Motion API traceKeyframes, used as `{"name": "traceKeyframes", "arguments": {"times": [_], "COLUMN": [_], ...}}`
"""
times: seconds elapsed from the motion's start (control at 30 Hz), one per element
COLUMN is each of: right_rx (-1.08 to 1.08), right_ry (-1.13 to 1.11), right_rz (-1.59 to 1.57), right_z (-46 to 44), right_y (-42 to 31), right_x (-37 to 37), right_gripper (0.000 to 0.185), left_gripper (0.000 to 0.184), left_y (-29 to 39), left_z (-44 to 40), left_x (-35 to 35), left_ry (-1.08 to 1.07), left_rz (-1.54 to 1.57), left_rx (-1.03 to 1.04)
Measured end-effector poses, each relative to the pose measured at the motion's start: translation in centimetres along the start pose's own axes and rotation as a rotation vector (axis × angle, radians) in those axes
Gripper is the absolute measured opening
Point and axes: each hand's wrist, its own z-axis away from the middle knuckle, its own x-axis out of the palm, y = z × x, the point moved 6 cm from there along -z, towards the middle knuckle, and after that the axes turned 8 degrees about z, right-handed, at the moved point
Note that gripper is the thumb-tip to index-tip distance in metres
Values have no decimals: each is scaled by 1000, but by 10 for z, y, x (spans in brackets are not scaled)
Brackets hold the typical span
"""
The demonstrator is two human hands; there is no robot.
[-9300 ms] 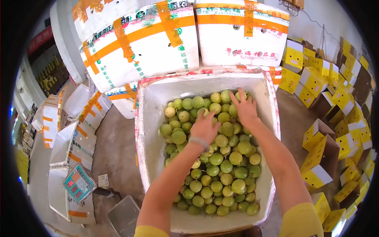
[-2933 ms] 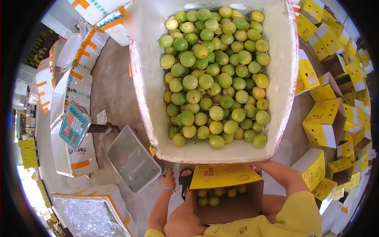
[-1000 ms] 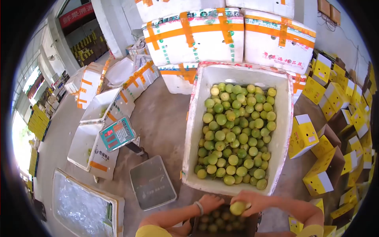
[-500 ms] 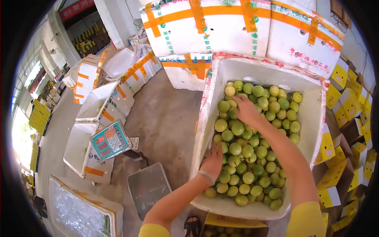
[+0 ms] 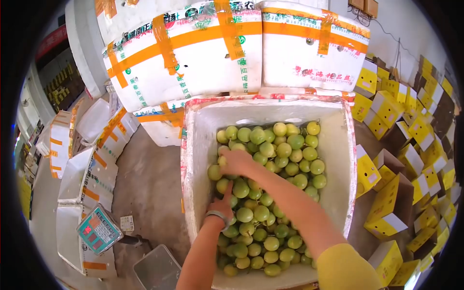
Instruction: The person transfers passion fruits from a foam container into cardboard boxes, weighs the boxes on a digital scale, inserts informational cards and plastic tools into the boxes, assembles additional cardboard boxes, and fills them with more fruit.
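Left hand [image 5: 221, 207] and right hand [image 5: 237, 162] are held apart on green fruits [image 5: 261, 213] near the left wall of the white box [image 5: 202, 145], whether either is clamped cannot be told

"What is the floor [image 5: 150, 174] like?"

"Grey-brown, smooth and blotchy."

"What's on it along the left of the view?"

"A row of open white boxes [image 5: 76, 180], with orange tape. Near them is a scale platform [image 5: 159, 269], cut off by the frame's lower edge, and a small printed card [image 5: 126, 223] lies just beside the scale's post [image 5: 129, 239]."

"And to the right?"

"Yellow-and-white cartons [image 5: 389, 208], crowded together at mixed angles, some gaping open."

"What carries the fruit [image 5: 261, 212]?"

"A big open foam box [image 5: 339, 150], pink-marked at the rim. Green and yellowish fruit covers its bottom. What's beneath that box is hidden."
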Motion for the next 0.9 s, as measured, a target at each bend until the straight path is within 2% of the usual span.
{"name": "traceKeyframes", "arguments": {"times": [0.03,0.1,0.13,0.17,0.2,0.27,0.33,0.37,0.43,0.47,0.5,0.53,0.57,0.6,0.67,0.7,0.73,0.8,0.87,0.9], "right_rx": [-75,-28,52,203,315,484,418,416,308,276,237,218,45,37,110,168,167,66,64,198], "right_ry": [12,130,352,451,441,272,188,188,-50,-104,-157,-252,-302,-227,-326,-172,-171,-53,-101,-93], "right_rz": [-49,-126,-196,-83,-97,50,139,132,-72,-210,-343,-260,-146,-97,117,197,192,102,194,202], "right_z": [29,73,92,102,102,84,34,28,21,24,27,45,41,52,73,84,94,104,121,123], "right_y": [6,38,59,85,119,161,230,234,232,230,222,187,178,145,97,93,95,101,90,101], "right_x": [-5,-28,-53,-80,-103,-131,-93,-98,-90,-85,-80,-78,-50,-52,-28,-16,-3,4,-34,-54], "right_gripper": [54,48,42,41,45,49,54,54,60,63,66,69,73,74,80,71,71,55,52,51], "left_gripper": [92,94,95,95,94,94,93,93,89,81,81,76,72,66,62,60,58,59,57,55], "left_y": [1,3,3,0,-4,-2,14,18,27,33,42,55,68,81,110,117,122,132,146,157], "left_z": [4,10,14,12,4,8,32,40,51,58,62,67,68,64,51,34,18,2,-4,-9], "left_x": [5,9,12,22,33,33,18,16,7,0,-10,-25,-37,-51,-82,-88,-94,-107,-115,-116], "left_ry": [0,49,93,95,104,112,-27,-25,54,79,84,158,229,402,593,618,648,619,603,607], "left_rz": [4,98,150,155,252,341,392,387,68,8,11,-20,-52,24,48,43,42,-2,-102,-160], "left_rx": [6,49,81,76,86,87,112,108,87,108,108,172,235,337,348,349,353,354,359,396]}}
